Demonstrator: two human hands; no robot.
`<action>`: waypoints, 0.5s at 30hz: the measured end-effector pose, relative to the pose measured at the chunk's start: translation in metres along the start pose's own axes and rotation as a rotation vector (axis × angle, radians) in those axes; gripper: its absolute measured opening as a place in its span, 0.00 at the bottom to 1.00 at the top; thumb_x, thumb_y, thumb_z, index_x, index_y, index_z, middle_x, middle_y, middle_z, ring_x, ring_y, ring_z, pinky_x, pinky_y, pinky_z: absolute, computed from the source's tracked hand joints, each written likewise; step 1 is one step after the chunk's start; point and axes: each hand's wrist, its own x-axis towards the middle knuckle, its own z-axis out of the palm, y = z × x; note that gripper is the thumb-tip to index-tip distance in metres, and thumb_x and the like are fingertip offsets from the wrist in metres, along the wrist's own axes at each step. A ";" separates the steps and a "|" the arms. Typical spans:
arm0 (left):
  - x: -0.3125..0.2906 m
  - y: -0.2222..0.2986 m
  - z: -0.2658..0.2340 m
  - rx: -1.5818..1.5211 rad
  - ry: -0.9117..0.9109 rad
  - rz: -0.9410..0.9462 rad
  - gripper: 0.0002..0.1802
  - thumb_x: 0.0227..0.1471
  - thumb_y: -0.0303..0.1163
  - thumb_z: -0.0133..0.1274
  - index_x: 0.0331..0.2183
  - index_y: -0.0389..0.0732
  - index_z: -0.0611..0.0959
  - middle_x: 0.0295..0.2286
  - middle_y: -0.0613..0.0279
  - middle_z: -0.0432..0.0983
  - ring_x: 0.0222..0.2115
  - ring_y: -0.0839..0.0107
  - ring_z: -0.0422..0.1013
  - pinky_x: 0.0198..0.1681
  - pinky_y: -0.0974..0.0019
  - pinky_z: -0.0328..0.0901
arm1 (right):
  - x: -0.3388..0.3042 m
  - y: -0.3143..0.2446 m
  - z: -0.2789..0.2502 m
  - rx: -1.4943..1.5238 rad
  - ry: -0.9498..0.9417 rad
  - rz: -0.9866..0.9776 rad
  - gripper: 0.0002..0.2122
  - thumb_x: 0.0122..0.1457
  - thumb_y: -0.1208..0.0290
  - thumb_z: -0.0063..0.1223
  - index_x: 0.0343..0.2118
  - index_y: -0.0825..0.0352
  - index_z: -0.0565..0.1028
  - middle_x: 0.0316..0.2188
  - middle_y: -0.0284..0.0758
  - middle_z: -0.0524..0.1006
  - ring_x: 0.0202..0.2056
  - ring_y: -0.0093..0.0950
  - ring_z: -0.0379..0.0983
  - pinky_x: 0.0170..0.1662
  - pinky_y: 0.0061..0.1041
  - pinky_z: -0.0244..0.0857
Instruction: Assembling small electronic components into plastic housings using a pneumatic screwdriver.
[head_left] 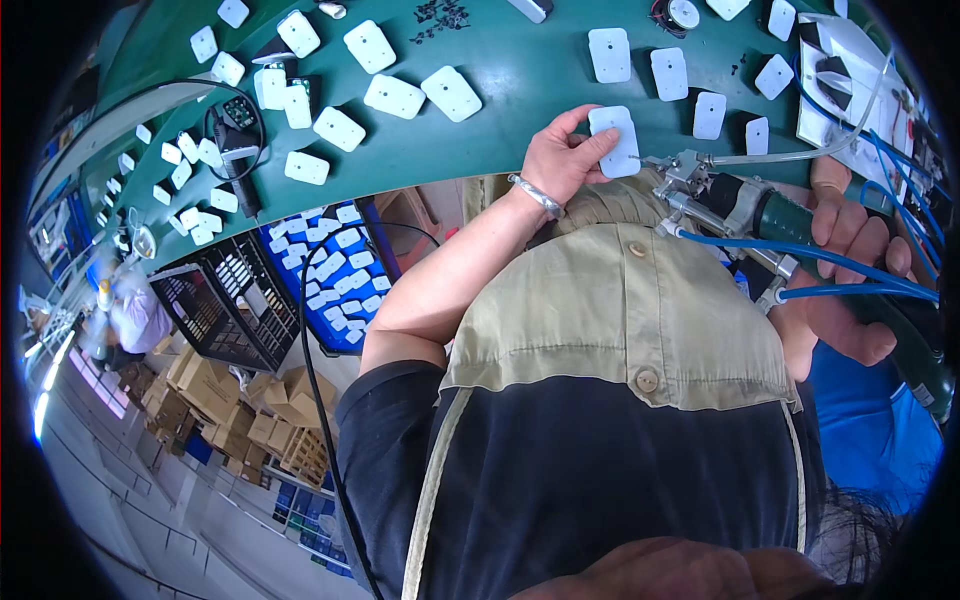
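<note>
My left hand (563, 158) is closed on a white rounded rectangular cover (617, 135), thumb on its face, held up at the near edge of the green bench (520, 75). My right hand (848, 232) wraps round a green-bodied power screwdriver (785, 218), lying sideways. Its metal nose (682, 172) points left, and the tip is close beside the cover's lower right edge; whether they touch I cannot tell. A clear tube (765, 158) and blue air hoses (860, 292) run to the tool. More white covers (451, 93) lie spread over the bench.
Small dark screws (440, 18) lie scattered at the back. At the right stands a white device (840, 80) with cables. Left of me are a blue tray (342, 344) of white pieces, a black crate (225, 305) and cardboard boxes (210, 385). A black cable (312, 375) hangs by my left arm.
</note>
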 end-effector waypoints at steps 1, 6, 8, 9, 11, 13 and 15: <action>0.000 0.000 0.000 0.005 0.007 -0.007 0.22 0.45 0.31 0.52 0.44 0.42 0.67 0.31 0.60 0.72 0.29 0.70 0.72 0.28 0.70 0.70 | 0.000 0.000 0.001 -0.001 0.001 0.002 0.34 0.37 0.41 0.52 0.43 0.61 0.60 0.21 0.29 0.60 0.23 0.22 0.55 0.28 0.23 0.49; -0.001 0.001 0.003 -0.002 0.014 -0.002 0.21 0.44 0.30 0.52 0.43 0.42 0.68 0.31 0.60 0.72 0.29 0.71 0.71 0.27 0.71 0.70 | 0.000 -0.001 0.003 0.005 0.033 0.017 0.30 0.38 0.42 0.53 0.37 0.61 0.62 0.21 0.29 0.63 0.24 0.22 0.57 0.28 0.22 0.51; -0.004 0.003 0.006 0.073 0.035 0.081 0.21 0.43 0.29 0.53 0.42 0.41 0.70 0.29 0.60 0.73 0.27 0.73 0.71 0.26 0.73 0.70 | 0.003 0.001 0.003 0.002 0.018 0.016 0.28 0.37 0.42 0.54 0.34 0.60 0.62 0.21 0.29 0.64 0.23 0.21 0.57 0.28 0.22 0.52; -0.005 0.003 0.005 0.070 0.038 0.082 0.21 0.43 0.29 0.53 0.42 0.41 0.70 0.29 0.60 0.73 0.27 0.73 0.71 0.26 0.73 0.70 | 0.005 0.003 0.004 -0.003 0.000 0.014 0.27 0.37 0.42 0.54 0.31 0.60 0.62 0.21 0.29 0.64 0.22 0.21 0.58 0.27 0.21 0.53; -0.006 0.003 0.006 0.122 0.076 0.098 0.20 0.43 0.28 0.54 0.42 0.41 0.71 0.26 0.61 0.73 0.26 0.75 0.71 0.25 0.73 0.69 | 0.006 0.009 0.008 0.009 -0.018 -0.007 0.26 0.37 0.43 0.54 0.30 0.59 0.61 0.20 0.28 0.64 0.22 0.21 0.58 0.27 0.22 0.53; -0.008 -0.001 0.008 0.153 0.077 0.096 0.21 0.43 0.28 0.54 0.42 0.41 0.70 0.26 0.61 0.73 0.25 0.75 0.71 0.25 0.73 0.69 | 0.005 0.014 0.008 0.019 -0.033 -0.032 0.26 0.37 0.43 0.55 0.28 0.59 0.61 0.20 0.28 0.64 0.21 0.21 0.58 0.27 0.22 0.54; -0.008 -0.005 0.006 0.180 0.087 0.098 0.21 0.43 0.28 0.54 0.42 0.41 0.70 0.25 0.61 0.73 0.25 0.75 0.71 0.26 0.73 0.69 | 0.004 0.020 0.008 0.060 -0.043 -0.054 0.25 0.38 0.43 0.54 0.28 0.59 0.60 0.20 0.28 0.65 0.20 0.21 0.58 0.26 0.23 0.53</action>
